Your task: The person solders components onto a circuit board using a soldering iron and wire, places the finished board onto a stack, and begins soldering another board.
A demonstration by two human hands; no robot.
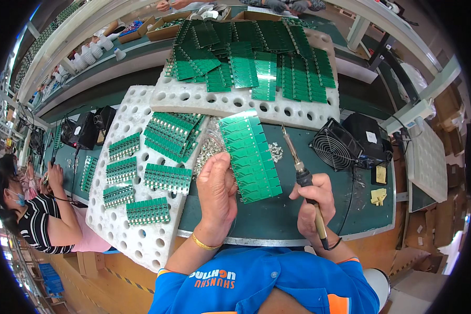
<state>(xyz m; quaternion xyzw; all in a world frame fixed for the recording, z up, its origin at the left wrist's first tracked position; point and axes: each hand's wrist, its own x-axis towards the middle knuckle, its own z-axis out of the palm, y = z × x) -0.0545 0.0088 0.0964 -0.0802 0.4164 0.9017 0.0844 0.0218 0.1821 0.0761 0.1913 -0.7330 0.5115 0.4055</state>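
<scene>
My left hand (217, 186) pinches a green circuit board panel (250, 157) by its left edge and holds it up over the green work mat. Small pins stick out along that edge. In my right hand (316, 201) is a soldering iron (302, 175), its tip pointing up and away, to the right of the panel and apart from it. Behind the panel, partly hidden, lies a heap of small metal parts (208, 153). A smaller pile of the same kind of parts (275, 152) sits just right of the panel.
Many green panels lie stacked on a white foam board (193, 104) at the back. Populated boards (167, 178) rest on another foam board (152, 246) at left. A black fan (332, 146), a black box (369, 137) and a yellow sponge (378, 197) stand right. A co-worker (42, 214) sits left.
</scene>
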